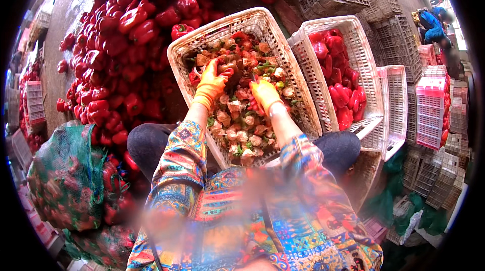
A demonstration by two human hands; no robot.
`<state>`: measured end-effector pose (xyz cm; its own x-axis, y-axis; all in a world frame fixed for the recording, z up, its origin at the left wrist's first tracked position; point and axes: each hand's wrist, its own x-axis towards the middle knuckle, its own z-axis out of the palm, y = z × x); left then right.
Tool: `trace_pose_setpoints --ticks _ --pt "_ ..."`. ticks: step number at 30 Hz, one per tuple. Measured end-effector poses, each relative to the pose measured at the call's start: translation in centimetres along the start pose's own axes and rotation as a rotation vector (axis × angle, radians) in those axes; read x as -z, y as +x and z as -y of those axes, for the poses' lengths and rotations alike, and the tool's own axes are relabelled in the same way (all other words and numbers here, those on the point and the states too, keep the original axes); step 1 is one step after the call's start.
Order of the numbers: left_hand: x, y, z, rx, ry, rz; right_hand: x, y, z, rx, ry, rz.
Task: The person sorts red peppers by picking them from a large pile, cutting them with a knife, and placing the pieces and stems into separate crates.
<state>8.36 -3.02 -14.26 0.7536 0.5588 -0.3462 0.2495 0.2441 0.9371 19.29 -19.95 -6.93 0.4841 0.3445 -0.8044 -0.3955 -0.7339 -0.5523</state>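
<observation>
Directly before me stands a white plastic crate (pixel 303 98), tilted in view, with pepper cores and stem ends (pixel 242 134) piled inside. My left hand (pixel 212 81), in an orange glove with reddish fingers, grips a dark red bell pepper (pixel 232 67) over the pile. Just to its right, my right hand (pixel 266 93) wears a matching glove and has its fingers curled inward above the cores. Something dark shows at its fingertips, but what it holds is too small to make out. The hands are close together, both within the crate's rim.
A large heap of red bell peppers (pixel 113 55) covers the floor at left. Green mesh sacks (pixel 68 180) bulge at lower left. To the right, a white crate (pixel 358 39) contains red peppers (pixel 335 70). Stacked crates (pixel 396 43) stand beyond, near a person in blue (pixel 434 26).
</observation>
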Motion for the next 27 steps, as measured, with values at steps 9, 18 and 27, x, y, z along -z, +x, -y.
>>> trace_pose_setpoints --ticks 9,18,27 --pt "0.6 -0.8 -2.9 -0.249 0.393 0.09 1.1 -1.2 1.2 0.71 -0.413 -0.231" --pt "1.5 0.4 -1.5 -0.124 0.278 -0.028 -4.9 -0.1 0.6 0.455 -0.38 -0.346" --pt "-4.9 0.7 -1.1 -0.158 0.665 -0.578 -5.8 2.9 -1.7 0.39 -0.179 -0.208"
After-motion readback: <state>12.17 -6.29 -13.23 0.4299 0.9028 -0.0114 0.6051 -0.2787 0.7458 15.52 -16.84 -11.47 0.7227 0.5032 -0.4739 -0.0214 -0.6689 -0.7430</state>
